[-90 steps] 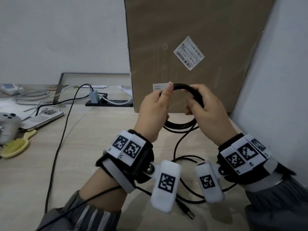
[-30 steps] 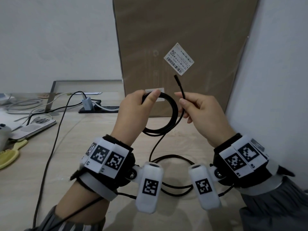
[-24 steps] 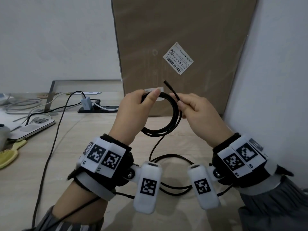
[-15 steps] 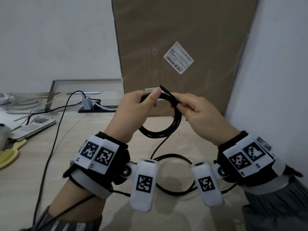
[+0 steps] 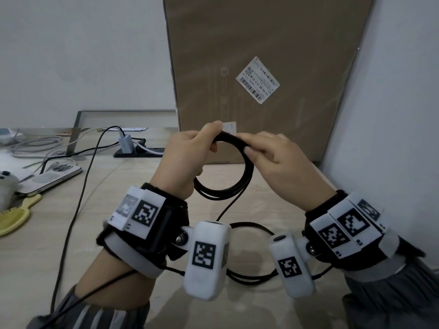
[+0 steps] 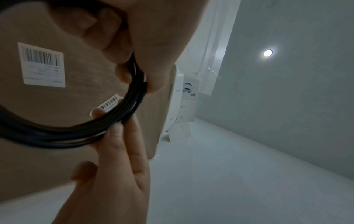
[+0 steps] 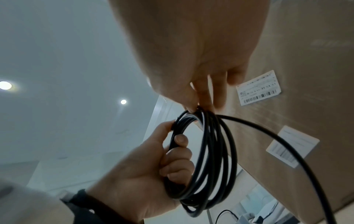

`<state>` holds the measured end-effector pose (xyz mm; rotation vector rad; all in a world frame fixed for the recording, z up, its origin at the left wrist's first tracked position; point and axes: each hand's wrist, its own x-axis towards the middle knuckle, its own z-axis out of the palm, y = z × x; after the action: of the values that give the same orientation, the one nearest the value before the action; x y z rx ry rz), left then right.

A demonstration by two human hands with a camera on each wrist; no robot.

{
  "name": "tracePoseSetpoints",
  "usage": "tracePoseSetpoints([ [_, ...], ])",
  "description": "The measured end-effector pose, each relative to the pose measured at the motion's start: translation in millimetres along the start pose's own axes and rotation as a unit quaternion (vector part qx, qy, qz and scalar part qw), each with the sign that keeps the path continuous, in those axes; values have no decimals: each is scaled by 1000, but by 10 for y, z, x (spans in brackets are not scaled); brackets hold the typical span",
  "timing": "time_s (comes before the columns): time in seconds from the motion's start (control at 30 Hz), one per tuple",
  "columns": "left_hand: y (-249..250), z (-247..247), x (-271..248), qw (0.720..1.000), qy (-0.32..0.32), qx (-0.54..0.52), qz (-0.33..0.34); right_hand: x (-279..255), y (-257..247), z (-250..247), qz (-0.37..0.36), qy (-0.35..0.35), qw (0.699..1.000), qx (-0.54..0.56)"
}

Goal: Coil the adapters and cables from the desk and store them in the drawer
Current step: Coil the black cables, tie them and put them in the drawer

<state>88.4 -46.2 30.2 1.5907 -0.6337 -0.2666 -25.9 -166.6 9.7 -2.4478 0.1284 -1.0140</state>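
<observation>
Black wrist bands [image 5: 166,224] on both arms, white blocks with black square-code tags; white camera pods [image 5: 206,257] on screw joints; thin black lead; grey sleeves [image 5: 392,300], left striped.

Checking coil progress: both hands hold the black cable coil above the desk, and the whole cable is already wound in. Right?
Not quite. Both the left hand and right hand hold the black cable coil, but a tail still hangs to loose loops on the desk, per the head view.

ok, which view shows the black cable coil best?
Right wrist: the black cable coil shows its separate loops, left hand curled round it, right hand pinching the top. Head view shows the whole ring, strands merged. Left wrist shows only a blurred arc.
</observation>
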Motion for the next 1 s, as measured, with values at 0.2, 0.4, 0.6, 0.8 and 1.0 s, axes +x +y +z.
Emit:
tracePoseSetpoints([
  [0.2,22,-88,70,993,-10,-109,-41,-20,103,15,165,-81,956,228],
  [0.4,-26,-97,112,982,55,-171,-54,-28,148,87,191,-67,952,231],
  [0.6,-56,85,56,964,89,-247,-36,-20,-56,195,218,4,907,361],
  [0.8,-39,129,14,962,75,-261,-18,-16,-229,172,222,38,884,408],
  [1.0,-18,224,-71,975,49,-215,22,25,-151,105,219,97,895,377],
])
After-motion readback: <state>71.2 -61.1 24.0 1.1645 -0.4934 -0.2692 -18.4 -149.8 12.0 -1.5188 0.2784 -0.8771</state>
